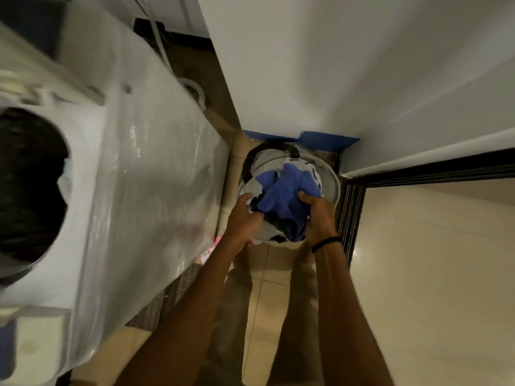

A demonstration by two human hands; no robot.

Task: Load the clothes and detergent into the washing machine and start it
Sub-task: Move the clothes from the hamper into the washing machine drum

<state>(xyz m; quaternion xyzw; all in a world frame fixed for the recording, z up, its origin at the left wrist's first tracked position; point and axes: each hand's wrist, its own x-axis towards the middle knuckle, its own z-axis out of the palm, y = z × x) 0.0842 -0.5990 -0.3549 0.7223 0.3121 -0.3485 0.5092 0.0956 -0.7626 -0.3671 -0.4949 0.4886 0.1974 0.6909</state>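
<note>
Looking down, I have the washer [133,168] filling the left of the view, wrapped in clear plastic film, its round drum mouth [30,188] dark and open at the far left edge, so I judge the door is out of the way and ready to take a load. Right of it, on the tiled floor [418,274] and tucked against the white wall [334,65], stands the bucket [331,185], pale with a black handle [267,151] lying over its far rim; it sits near the washer, I'd guess so the carry across is short. The clothes [287,199] are heaped in the bucket, a blue garment on top with white and dark pieces under it, the bundle rising above the near rim. I have both arms reaching down to it from the near side. My left hand [245,218] is at the left side of the bundle, fingers curled partway and pressing into the cloth, thumb toward the blue piece. My right hand [317,215], with a black band [326,243] at the wrist, is on the right side, its fingers closed over a fold of the blue cloth. The two hands squeeze the heap between them, which I take as a gather for one lift to the drum. I see no detergent here, and blur hides the washer's controls.
</note>
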